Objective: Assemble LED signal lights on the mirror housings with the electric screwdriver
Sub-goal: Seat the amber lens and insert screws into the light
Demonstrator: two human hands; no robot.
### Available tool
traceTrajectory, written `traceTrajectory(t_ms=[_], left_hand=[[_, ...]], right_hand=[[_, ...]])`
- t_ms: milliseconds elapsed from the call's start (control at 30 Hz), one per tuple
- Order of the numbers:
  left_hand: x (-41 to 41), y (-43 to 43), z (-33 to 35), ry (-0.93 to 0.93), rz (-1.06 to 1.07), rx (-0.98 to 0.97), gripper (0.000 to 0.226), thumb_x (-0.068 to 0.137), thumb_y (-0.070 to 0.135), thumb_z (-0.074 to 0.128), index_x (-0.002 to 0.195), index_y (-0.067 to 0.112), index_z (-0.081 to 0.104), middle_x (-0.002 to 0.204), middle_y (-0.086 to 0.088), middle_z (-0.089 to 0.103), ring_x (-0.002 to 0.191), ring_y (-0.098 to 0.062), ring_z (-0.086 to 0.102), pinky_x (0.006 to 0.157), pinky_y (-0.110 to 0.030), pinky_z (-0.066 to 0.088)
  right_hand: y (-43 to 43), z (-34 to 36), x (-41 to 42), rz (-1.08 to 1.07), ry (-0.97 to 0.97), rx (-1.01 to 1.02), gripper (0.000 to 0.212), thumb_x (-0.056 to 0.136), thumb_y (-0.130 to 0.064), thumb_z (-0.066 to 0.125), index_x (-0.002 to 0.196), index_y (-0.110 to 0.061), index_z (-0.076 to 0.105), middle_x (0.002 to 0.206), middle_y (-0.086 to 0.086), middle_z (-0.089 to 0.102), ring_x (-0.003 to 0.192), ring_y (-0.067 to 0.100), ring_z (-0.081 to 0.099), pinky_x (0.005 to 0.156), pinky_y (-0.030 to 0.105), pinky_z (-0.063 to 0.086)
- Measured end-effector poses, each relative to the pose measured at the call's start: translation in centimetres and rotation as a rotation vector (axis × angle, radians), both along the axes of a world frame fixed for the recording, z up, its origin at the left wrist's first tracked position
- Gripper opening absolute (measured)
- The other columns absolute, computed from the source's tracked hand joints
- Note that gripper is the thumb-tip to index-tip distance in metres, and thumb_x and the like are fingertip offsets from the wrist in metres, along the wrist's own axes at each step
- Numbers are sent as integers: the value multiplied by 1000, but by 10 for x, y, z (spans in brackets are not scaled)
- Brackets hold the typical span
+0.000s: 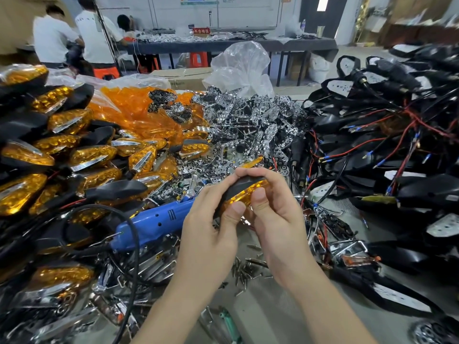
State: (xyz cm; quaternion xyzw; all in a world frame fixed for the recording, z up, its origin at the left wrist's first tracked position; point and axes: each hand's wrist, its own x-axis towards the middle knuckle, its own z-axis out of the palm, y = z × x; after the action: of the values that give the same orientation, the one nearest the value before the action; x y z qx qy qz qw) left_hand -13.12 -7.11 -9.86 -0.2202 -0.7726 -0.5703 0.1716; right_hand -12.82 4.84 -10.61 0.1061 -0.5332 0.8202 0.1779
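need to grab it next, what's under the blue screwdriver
The blue screwdriver lies on loose chrome parts. Its front end is hidden behind the left hand, so the bit cannot be seen.

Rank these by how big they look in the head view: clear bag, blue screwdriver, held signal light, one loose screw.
1. clear bag, though it sits far back.
2. blue screwdriver, partly hidden; close to the bag in size, so this order is unsure.
3. signal light, partly covered.
4. screw.

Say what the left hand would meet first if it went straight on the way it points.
Past the light it holds, the left hand would likely hit the chrome pile; depth is unclear.
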Motion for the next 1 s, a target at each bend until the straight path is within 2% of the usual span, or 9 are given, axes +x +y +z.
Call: traceTrajectory(t_ms=[267, 333, 433, 533, 633, 700, 800, 900, 1000], left_hand=[[1, 1, 3, -23, 9, -1, 36, 97, 29, 55, 131, 41, 54, 122, 18, 62, 118, -8, 58, 97, -23, 46], [1, -1, 5, -48, -10, 14, 34, 97, 33, 54, 130, 39, 54, 123, 20, 63, 120, -5, 58, 98, -21, 45], [1, -2, 9, -105, -75, 38, 34, 95, 37, 53, 129, 34, 58, 122, 27, 63, 118, 4, 57, 95, -12, 43], [0, -3, 12, -132, -176, 3, 36, 93, 44, 52, 127, 34, 59, 120, 28, 64, 115, 5, 59, 91, -11, 44], [1, -3, 11, -160, -251, 2, 35, 94, 46, 48, 125, 36, 61, 119, 21, 68, 115, 0, 61, 94, -18, 48], [4, -2, 10, -197, -290, 35, 34, 98, 45, 43, 122, 35, 66, 110, 18, 72, 104, 0, 66, 86, -16, 51], [6, -1, 10, -364, -355, 132, 38, 97, 54, 40, 113, 38, 71, 80, 15, 70, 71, 0, 62, 63, -13, 48], [4, -1, 10, -559, -412, 206, 38, 91, 61, 44, 90, 36, 74, 63, 0, 61, 55, -11, 55, 48, -20, 43], [3, 1, 9, -629, -410, 230, 37, 91, 63, 45, 95, 38, 72, 59, -3, 57, 49, -12, 52, 43, -23, 41]], right_hand=[[5, 6, 1, 54, -51, -8, 29, 91, -33, 64, 116, -21, 70, 126, 4, 71, 116, 28, 66, 97, 45, 55], [10, 10, 0, 100, -67, -13, 34, 89, -32, 66, 118, -15, 67, 125, 5, 71, 114, 26, 66, 99, 43, 55], [17, 14, 1, 177, -78, -53, 25, 92, -22, 64, 116, -18, 69, 126, 7, 70, 117, 23, 65, 100, 38, 54], [19, 16, 4, 216, -98, -11, 22, 92, -25, 65, 113, -26, 72, 131, 5, 69, 114, 20, 66, 88, 38, 59], [16, 20, 6, 219, -130, 26, 13, 90, -38, 64, 89, -27, 72, 125, 5, 73, 110, 18, 70, 76, 36, 60], [15, 19, 6, 187, -129, 35, 19, 89, -41, 66, 78, -26, 67, 111, 5, 77, 106, 19, 72, 74, 40, 60], [15, 17, 5, 153, -117, 44, 30, 87, -48, 71, 68, -26, 63, 90, 0, 77, 103, 22, 74, 77, 57, 59], [11, 15, 5, 142, -142, -31, 50, 73, -72, 75, 61, -27, 56, 84, 0, 76, 103, 23, 75, 74, 43, 63], [4, 13, 2, 99, -186, -153, 57, 61, -84, 71, 57, -28, 58, 75, -3, 73, 95, 19, 76, 74, 33, 61]])
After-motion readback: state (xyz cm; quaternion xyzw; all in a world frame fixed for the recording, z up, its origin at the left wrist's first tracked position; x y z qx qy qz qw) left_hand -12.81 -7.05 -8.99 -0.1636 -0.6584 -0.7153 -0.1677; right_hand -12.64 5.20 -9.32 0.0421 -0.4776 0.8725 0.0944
